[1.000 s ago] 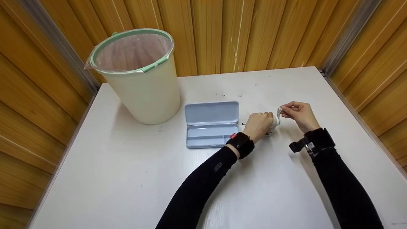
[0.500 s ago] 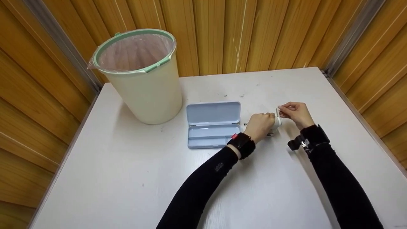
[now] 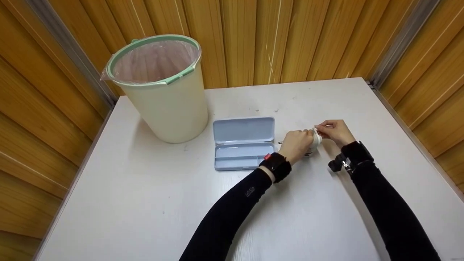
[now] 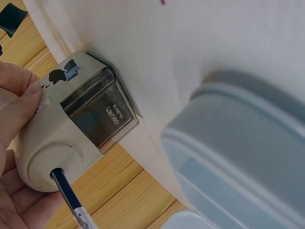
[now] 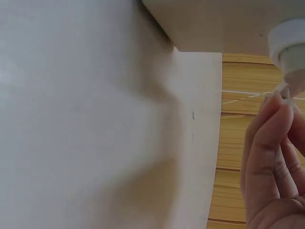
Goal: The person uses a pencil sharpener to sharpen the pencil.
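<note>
A white crank pencil sharpener [image 4: 52,114] with a dark see-through shavings drawer [image 4: 102,114] shows in the left wrist view. A dark blue pencil [image 4: 68,191] sticks out of its front hole. My left hand [image 3: 296,142] grips the sharpener over the table, with its fingers wrapped round the body. At the sharpener's other end, my right hand [image 3: 336,131] pinches the crank handle [image 5: 284,90] between thumb and fingers. The round crank hub [image 5: 286,40] lies just above those fingertips in the right wrist view, partly cut off by the frame's edge.
An open light blue pencil case [image 3: 243,130] lies left of the left hand, its lid tipped back and divided tray visible. A cream bin [image 3: 174,112] with a green rim and clear liner stands at the back left. Wood-patterned walls [image 3: 235,43] border the white table [image 3: 127,203].
The right hand has moved slightly left and lower around the crank as the handle turned. The left hand keeps its grip on the sharpener in nearly the same place.
</note>
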The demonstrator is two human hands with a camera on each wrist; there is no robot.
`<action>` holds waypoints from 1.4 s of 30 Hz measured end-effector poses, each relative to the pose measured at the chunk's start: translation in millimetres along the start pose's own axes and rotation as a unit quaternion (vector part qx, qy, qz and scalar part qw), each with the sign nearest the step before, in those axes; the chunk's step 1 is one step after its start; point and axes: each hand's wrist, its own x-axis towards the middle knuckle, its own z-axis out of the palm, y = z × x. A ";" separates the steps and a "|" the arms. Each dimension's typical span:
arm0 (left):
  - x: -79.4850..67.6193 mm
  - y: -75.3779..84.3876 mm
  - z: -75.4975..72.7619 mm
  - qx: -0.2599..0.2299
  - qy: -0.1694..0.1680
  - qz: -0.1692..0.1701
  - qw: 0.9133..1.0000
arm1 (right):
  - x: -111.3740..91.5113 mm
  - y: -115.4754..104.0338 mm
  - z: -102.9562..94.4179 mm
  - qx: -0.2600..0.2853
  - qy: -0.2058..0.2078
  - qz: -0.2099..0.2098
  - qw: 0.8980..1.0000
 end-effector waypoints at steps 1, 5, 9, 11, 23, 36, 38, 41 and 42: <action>0.0 -0.5 -0.4 0.001 0.000 0.000 1.000 | 0.3 0.2 0.7 -0.002 0.001 0.000 1.000; -0.6 -1.7 -0.5 0.001 0.002 -0.004 1.000 | 2.2 1.6 3.1 -0.023 0.004 0.008 1.000; -1.3 -1.7 -0.3 -0.004 0.004 -0.004 1.000 | 2.9 4.5 3.8 -0.086 0.001 0.031 0.996; -1.2 -1.6 0.1 -0.004 0.004 -0.003 1.000 | 3.2 5.8 3.8 -0.111 -0.002 0.039 0.993; -2.1 -1.8 0.6 -0.005 0.007 -0.006 1.000 | 1.3 6.8 3.9 -0.201 -0.013 0.007 0.980; 1.3 4.0 -1.0 -0.008 0.007 -0.021 1.000 | -0.8 15.7 -4.7 -0.166 -0.053 0.045 0.984; 1.3 4.8 -1.1 -0.009 0.005 -0.023 1.000 | -1.9 19.9 -7.5 -0.158 -0.065 0.040 0.985; 0.6 5.7 -1.4 -0.010 0.003 -0.026 1.000 | -1.9 28.1 -12.8 -0.116 -0.096 0.010 0.989; 0.4 6.0 -1.4 -0.011 0.002 -0.027 1.000 | -2.0 30.1 -14.3 -0.106 -0.104 0.005 0.989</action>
